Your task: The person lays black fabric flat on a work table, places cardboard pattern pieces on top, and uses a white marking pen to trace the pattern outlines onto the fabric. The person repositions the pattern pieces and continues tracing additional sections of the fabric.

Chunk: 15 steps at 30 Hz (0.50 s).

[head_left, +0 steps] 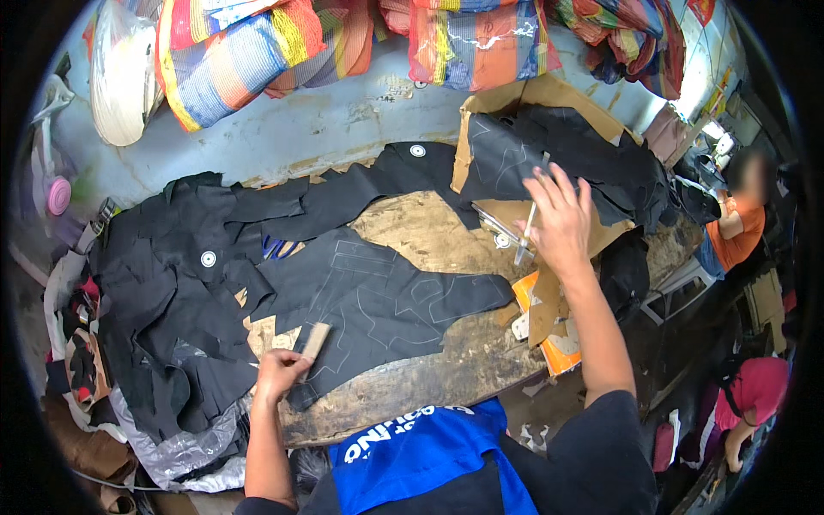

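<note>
My left hand [281,374] pinches a small tan rectangular strip [317,341], like cardboard, at the near left edge of a black sheet of material [378,300]. Pale outlines of several shapes are drawn on that sheet. To the right and farther off, my right hand [560,221] is raised over the table with a slim whitish pen [531,212] between thumb and fingers, tip pointing down. Its fingers are partly spread around the pen. Beneath it are cardboard pieces and the edge of a carton. Blue-handled scissors [281,249] lie partly covered among black scraps.
An open carton [464,146] of black pieces stands at the back right. Black scraps [163,283] heap over the left of the worn wooden table [412,386]. Striped woven bags [232,69] hang along the back. A person in orange [736,227] sits far right; another, in red [760,390], is lower right.
</note>
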Each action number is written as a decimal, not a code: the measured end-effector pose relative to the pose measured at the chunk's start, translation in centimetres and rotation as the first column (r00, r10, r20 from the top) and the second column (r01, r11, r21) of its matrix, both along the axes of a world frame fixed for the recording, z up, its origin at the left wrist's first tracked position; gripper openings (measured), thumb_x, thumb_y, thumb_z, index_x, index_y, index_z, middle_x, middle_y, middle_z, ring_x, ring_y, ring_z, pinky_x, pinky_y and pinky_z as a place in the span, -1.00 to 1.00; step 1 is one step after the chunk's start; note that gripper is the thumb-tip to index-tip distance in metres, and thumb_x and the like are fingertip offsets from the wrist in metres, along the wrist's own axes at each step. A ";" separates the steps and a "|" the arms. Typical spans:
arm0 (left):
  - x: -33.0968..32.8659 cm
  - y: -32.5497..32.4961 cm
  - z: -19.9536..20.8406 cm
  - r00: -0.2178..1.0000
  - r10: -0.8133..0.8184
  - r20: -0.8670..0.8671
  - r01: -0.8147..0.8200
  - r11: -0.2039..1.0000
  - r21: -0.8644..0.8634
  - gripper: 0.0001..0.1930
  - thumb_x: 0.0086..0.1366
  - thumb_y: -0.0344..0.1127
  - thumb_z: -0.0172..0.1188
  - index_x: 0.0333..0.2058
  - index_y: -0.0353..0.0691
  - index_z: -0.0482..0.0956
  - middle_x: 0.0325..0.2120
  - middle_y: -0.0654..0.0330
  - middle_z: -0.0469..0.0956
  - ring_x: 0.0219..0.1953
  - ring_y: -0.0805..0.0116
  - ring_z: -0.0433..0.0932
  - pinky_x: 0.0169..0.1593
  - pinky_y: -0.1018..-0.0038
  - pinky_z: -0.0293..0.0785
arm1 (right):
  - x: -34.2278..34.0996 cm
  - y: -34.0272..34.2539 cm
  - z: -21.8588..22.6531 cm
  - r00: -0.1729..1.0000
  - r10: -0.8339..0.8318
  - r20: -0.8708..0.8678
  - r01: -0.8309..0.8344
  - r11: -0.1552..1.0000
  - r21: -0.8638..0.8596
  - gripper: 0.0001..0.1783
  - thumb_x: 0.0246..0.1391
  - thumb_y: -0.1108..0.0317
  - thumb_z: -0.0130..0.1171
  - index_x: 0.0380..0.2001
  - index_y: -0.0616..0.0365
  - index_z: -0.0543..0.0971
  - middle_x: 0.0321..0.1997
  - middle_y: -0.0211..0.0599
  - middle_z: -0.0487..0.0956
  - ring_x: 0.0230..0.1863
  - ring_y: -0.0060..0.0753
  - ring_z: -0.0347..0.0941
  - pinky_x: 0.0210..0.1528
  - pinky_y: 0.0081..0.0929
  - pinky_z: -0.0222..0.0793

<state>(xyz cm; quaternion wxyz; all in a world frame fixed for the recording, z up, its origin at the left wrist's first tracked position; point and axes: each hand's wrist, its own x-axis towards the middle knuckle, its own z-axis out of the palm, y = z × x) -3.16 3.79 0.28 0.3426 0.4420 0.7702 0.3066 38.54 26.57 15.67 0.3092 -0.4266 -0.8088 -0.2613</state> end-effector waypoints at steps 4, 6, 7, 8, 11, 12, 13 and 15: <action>2.9 2.7 0.8 0.993 -0.099 0.060 0.106 0.985 -0.138 -0.79 -0.04 -0.28 0.38 -0.52 -0.33 0.66 -0.71 0.15 0.55 -0.69 0.48 0.47 -0.53 0.49 0.39 | -1.1 5.2 -0.3 0.955 -0.101 0.278 0.089 0.994 0.056 -0.67 -0.17 0.36 0.23 -0.22 0.09 0.53 -0.06 -0.20 0.52 0.15 -0.19 0.32 0.10 0.10 0.14; 2.8 4.2 1.3 0.995 -0.063 -0.079 0.060 0.998 -0.034 -0.84 -0.02 -0.33 0.35 -0.51 -0.32 0.66 -0.75 0.18 0.53 -0.73 0.50 0.45 -0.58 0.52 0.36 | -0.7 6.9 -0.2 0.992 0.005 0.122 -0.010 0.999 0.037 -0.72 -0.10 0.42 0.12 -0.21 0.09 0.53 -0.11 -0.20 0.54 0.12 -0.18 0.36 0.05 0.11 0.19; 2.4 4.8 1.5 0.996 -0.006 -0.094 0.010 0.999 0.037 -0.85 0.00 -0.35 0.34 -0.52 -0.33 0.66 -0.77 0.20 0.51 -0.72 0.51 0.45 -0.59 0.53 0.34 | -0.4 7.5 -0.1 0.999 0.035 0.041 -0.035 0.999 0.015 -0.71 -0.09 0.42 0.10 -0.20 0.07 0.53 -0.12 -0.21 0.54 0.10 -0.18 0.37 0.04 0.11 0.21; 1.7 5.3 1.8 0.999 0.033 -0.038 -0.030 0.996 0.079 -0.85 0.01 -0.33 0.33 -0.50 -0.31 0.67 -0.76 0.22 0.52 -0.72 0.53 0.45 -0.59 0.53 0.34 | -0.3 7.9 -0.2 0.999 0.007 -0.042 -0.010 0.996 -0.084 -0.71 -0.08 0.42 0.08 -0.19 0.06 0.53 -0.13 -0.22 0.55 0.09 -0.19 0.38 0.02 0.12 0.23; -0.8 5.6 1.9 0.985 0.081 -0.151 -0.071 0.995 0.069 -0.81 -0.01 -0.27 0.35 -0.50 -0.30 0.67 -0.72 0.23 0.55 -0.66 0.54 0.48 -0.53 0.50 0.38 | 0.6 7.6 -0.3 0.995 -0.020 0.094 0.029 0.995 -0.094 -0.65 -0.03 0.41 0.06 -0.09 0.01 0.48 0.07 -0.24 0.45 0.18 -0.21 0.30 0.00 0.05 0.29; -1.5 5.3 1.5 0.986 0.072 -0.152 -0.064 0.996 0.055 -0.82 -0.01 -0.31 0.35 -0.51 -0.34 0.66 -0.70 0.24 0.55 -0.65 0.55 0.47 -0.53 0.52 0.37 | 0.8 7.4 -0.3 0.980 -0.029 0.197 0.031 0.999 -0.008 -0.60 -0.02 0.42 0.04 -0.04 -0.01 0.45 0.14 -0.24 0.39 0.22 -0.22 0.26 0.00 0.03 0.31; -2.0 4.9 1.0 0.986 0.068 -0.149 -0.059 0.996 0.060 -0.82 -0.01 -0.34 0.34 -0.52 -0.37 0.64 -0.68 0.24 0.54 -0.65 0.55 0.46 -0.52 0.55 0.36 | 1.0 7.1 -0.4 0.949 -0.085 0.304 0.087 0.996 0.009 -0.56 -0.01 0.42 0.03 0.01 -0.03 0.42 0.21 -0.24 0.33 0.25 -0.23 0.22 0.00 0.02 0.32; -2.9 3.7 -0.2 0.969 0.006 -0.248 0.036 0.985 0.166 -0.85 0.03 -0.38 0.33 -0.52 -0.37 0.64 -0.66 0.28 0.54 -0.61 0.58 0.44 -0.48 0.58 0.35 | 1.5 7.0 -0.2 0.956 -0.105 0.274 0.114 0.993 -0.019 -0.58 -0.01 0.43 0.02 -0.01 -0.04 0.44 0.17 -0.25 0.38 0.23 -0.24 0.25 0.02 0.00 0.31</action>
